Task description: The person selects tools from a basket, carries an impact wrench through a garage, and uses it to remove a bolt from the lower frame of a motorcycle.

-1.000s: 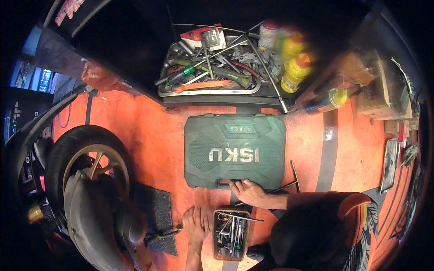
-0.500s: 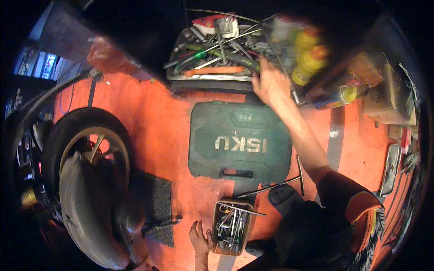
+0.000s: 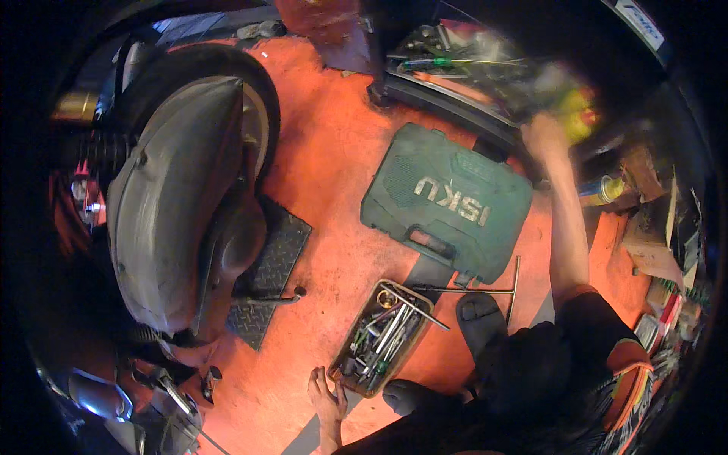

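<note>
My right hand (image 3: 546, 136) reaches to the near right corner of a tool drawer (image 3: 455, 98) filled with screwdrivers and other metal tools. Motion blurs its fingers, so what they touch or hold is unclear. Down at the lower middle, my left hand (image 3: 327, 398) has its fingers apart, right beside the corner of a small tray (image 3: 350, 334) of sockets and slim tools. A long T-shaped wrench (image 3: 485, 290) lies on the floor past that tray. Between the drawer and the tray, a closed green tool case (image 3: 447, 201) rests flat on the floor.
A motor scooter with a wheel (image 3: 262, 129) and dark fender (image 3: 178, 197) stands at left, beside a black textured plate (image 3: 277, 265). Yellow containers (image 3: 575, 114), a spray can (image 3: 599, 191) and cardboard boxes (image 3: 652, 243) crowd the right. My shoe (image 3: 481, 322) is near the T-shaped wrench.
The view has turned, so the case and drawer now appear farther right and tilted. My right hand stays around the drawer's right corner, now blurred; my left hand stays beside the small tray.
</note>
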